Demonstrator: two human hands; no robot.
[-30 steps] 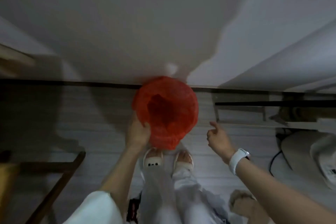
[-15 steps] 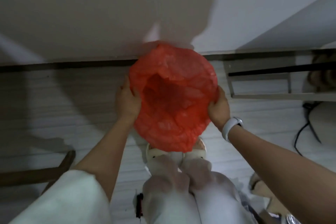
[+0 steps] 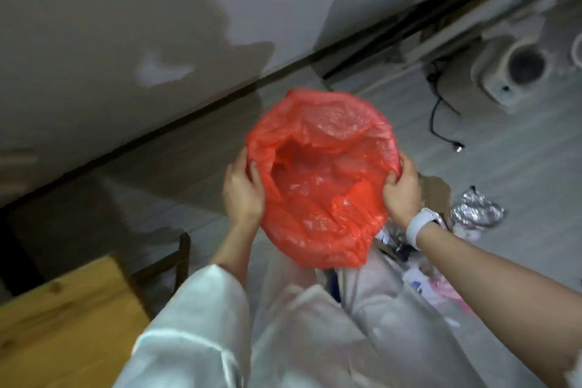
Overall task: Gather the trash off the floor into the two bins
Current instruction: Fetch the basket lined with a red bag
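The red-lined bin (image 3: 321,173) is gripped at its rim by the left hand (image 3: 244,192) and right hand (image 3: 403,195), carried above the floor, and is best set down level beside the foil (image 3: 477,214) and what seems paper litter.

I stood in a lived-in home room: pale plank floor (image 3: 504,167), plain wall (image 3: 126,25) with dark baseboard (image 3: 157,138), wooden tabletop (image 3: 63,318), loose power cord (image 3: 436,123).

I count one red-lined bin (image 3: 321,173) between my two hands, left hand (image 3: 242,192) and right hand (image 3: 403,195), one foil wad (image 3: 475,214), one cable (image 3: 441,123), one bench (image 3: 63,318).
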